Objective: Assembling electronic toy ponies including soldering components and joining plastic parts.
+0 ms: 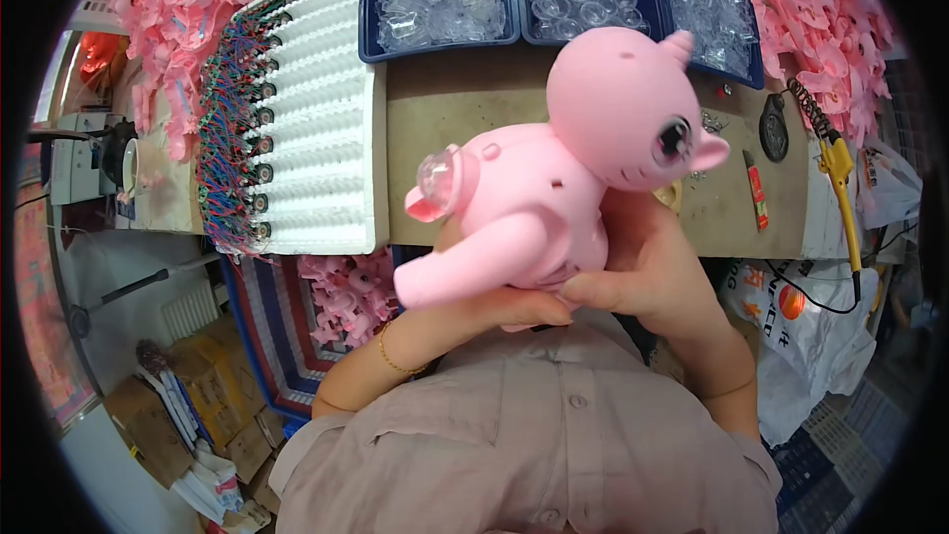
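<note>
A pink plastic pony toy (524,173) with a horn is held up in front of my chest, over the near edge of the worktable. Its round head leans to the right, showing a large printed eye. A clear round dome (435,174) sits at its rear, on the left. My left hand (514,309), below a gold bracelet, is closed on the underside, its other fingers hidden behind the toy. My right hand (643,262) wraps the body below the head, thumb pressed near the bottom seam. The two thumbs lie close together there.
Blue bins (443,47) of clear plastic parts line the back. A white foam tray (326,109) with wired round parts stands left. Pink shells (820,30) heap behind. At right lie a red cutter knife (756,193) and a yellow soldering iron (838,166). A blue basket (259,336) stands below.
</note>
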`<action>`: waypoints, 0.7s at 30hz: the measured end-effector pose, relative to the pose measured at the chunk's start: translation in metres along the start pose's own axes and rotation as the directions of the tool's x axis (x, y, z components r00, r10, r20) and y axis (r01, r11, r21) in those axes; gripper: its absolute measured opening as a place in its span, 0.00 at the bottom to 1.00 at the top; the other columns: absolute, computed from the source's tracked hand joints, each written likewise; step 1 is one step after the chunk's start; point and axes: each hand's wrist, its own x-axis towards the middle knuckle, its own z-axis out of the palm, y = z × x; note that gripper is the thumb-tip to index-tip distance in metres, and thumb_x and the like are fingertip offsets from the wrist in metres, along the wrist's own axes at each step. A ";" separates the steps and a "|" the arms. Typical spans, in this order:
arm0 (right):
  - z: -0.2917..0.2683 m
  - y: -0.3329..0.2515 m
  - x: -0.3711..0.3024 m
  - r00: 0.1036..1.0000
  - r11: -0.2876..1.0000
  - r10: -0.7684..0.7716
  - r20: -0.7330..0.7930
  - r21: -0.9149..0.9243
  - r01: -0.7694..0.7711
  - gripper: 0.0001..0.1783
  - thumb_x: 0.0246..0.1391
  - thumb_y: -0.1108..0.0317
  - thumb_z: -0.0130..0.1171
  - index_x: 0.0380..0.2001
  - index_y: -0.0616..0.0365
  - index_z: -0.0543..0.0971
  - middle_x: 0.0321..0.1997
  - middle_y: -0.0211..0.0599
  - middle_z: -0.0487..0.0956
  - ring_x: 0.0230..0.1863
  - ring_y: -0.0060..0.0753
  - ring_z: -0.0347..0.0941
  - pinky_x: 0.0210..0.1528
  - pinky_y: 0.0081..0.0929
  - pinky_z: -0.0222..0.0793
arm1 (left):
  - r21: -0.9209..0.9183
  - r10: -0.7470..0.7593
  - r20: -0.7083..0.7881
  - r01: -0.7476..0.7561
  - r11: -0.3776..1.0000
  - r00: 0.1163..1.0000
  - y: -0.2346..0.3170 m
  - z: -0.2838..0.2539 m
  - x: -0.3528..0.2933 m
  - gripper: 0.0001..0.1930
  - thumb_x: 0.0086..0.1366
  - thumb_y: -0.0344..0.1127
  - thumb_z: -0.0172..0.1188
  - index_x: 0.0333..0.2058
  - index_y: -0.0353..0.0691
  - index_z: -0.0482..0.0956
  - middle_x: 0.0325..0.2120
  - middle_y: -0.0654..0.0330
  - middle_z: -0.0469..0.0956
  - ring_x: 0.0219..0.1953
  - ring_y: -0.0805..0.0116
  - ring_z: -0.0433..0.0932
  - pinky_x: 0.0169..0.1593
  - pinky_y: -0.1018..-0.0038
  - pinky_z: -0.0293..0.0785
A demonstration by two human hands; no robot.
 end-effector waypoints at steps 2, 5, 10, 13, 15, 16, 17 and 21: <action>-0.002 -0.005 -0.002 0.999 0.999 0.036 -0.004 -0.013 -0.036 0.44 0.42 0.67 0.71 0.60 0.67 0.60 0.60 0.43 0.67 0.61 0.35 0.64 0.61 0.33 0.60 | 0.097 -0.084 0.006 0.083 0.992 0.996 0.008 0.002 -0.001 0.49 0.38 0.43 0.79 0.57 0.35 0.62 0.50 0.52 0.70 0.53 0.60 0.70 0.56 0.62 0.67; -0.009 0.007 -0.003 1.000 1.000 -0.019 0.010 -0.009 0.019 0.40 0.45 0.66 0.70 0.59 0.67 0.62 0.58 0.42 0.70 0.60 0.34 0.65 0.61 0.33 0.61 | 0.066 -0.160 -0.029 0.162 0.985 0.987 0.017 0.005 0.003 0.45 0.38 0.41 0.79 0.55 0.36 0.65 0.48 0.53 0.72 0.50 0.59 0.72 0.54 0.62 0.69; -0.037 0.007 0.017 0.969 0.973 -0.089 -0.232 0.186 0.134 0.29 0.56 0.61 0.60 0.56 0.66 0.66 0.54 0.41 0.72 0.55 0.31 0.68 0.57 0.30 0.64 | 0.763 -0.058 0.149 -0.078 0.642 0.987 0.011 -0.007 0.023 0.19 0.53 0.50 0.64 0.38 0.45 0.77 0.46 0.54 0.73 0.44 0.60 0.74 0.43 0.64 0.72; -0.050 -0.010 0.016 0.719 0.774 -0.619 -0.316 -0.090 0.626 0.22 0.62 0.58 0.50 0.50 0.65 0.71 0.50 0.43 0.74 0.50 0.31 0.70 0.51 0.28 0.65 | 0.709 -0.060 0.153 -0.067 0.702 0.986 0.004 0.001 0.014 0.18 0.55 0.48 0.62 0.39 0.44 0.76 0.45 0.54 0.73 0.43 0.59 0.75 0.43 0.65 0.72; -0.034 -0.026 0.023 0.665 0.539 -0.727 0.170 -0.460 0.706 0.27 0.66 0.47 0.37 0.35 0.61 0.73 0.38 0.46 0.74 0.41 0.38 0.73 0.45 0.33 0.69 | 0.672 -0.064 0.147 -0.052 0.739 0.987 -0.002 0.005 0.011 0.17 0.56 0.47 0.60 0.40 0.44 0.76 0.45 0.53 0.73 0.42 0.59 0.75 0.42 0.65 0.73; -0.028 -0.031 0.026 0.587 0.368 -0.778 0.226 -0.592 0.717 0.30 0.66 0.48 0.35 0.28 0.63 0.75 0.33 0.48 0.75 0.36 0.42 0.74 0.41 0.35 0.71 | 0.653 -0.064 0.141 -0.044 0.756 0.988 -0.004 0.006 0.010 0.17 0.57 0.46 0.59 0.41 0.44 0.76 0.45 0.53 0.73 0.42 0.58 0.75 0.42 0.66 0.73; -0.024 -0.030 0.025 0.588 0.366 -0.776 0.228 -0.597 0.714 0.30 0.66 0.48 0.35 0.28 0.63 0.75 0.33 0.48 0.75 0.36 0.42 0.74 0.41 0.35 0.71 | 0.634 -0.064 0.133 -0.035 0.773 0.989 -0.007 0.006 0.009 0.16 0.58 0.46 0.59 0.41 0.44 0.76 0.45 0.53 0.73 0.42 0.58 0.75 0.42 0.66 0.73; -0.012 -0.028 0.018 0.628 0.511 -0.776 0.051 -0.532 0.675 0.29 0.67 0.54 0.34 0.24 0.65 0.76 0.30 0.49 0.75 0.32 0.42 0.75 0.38 0.37 0.72 | 0.554 -0.063 0.073 0.012 0.833 0.995 -0.012 0.011 -0.006 0.15 0.60 0.43 0.56 0.43 0.43 0.75 0.44 0.52 0.73 0.41 0.57 0.76 0.41 0.67 0.74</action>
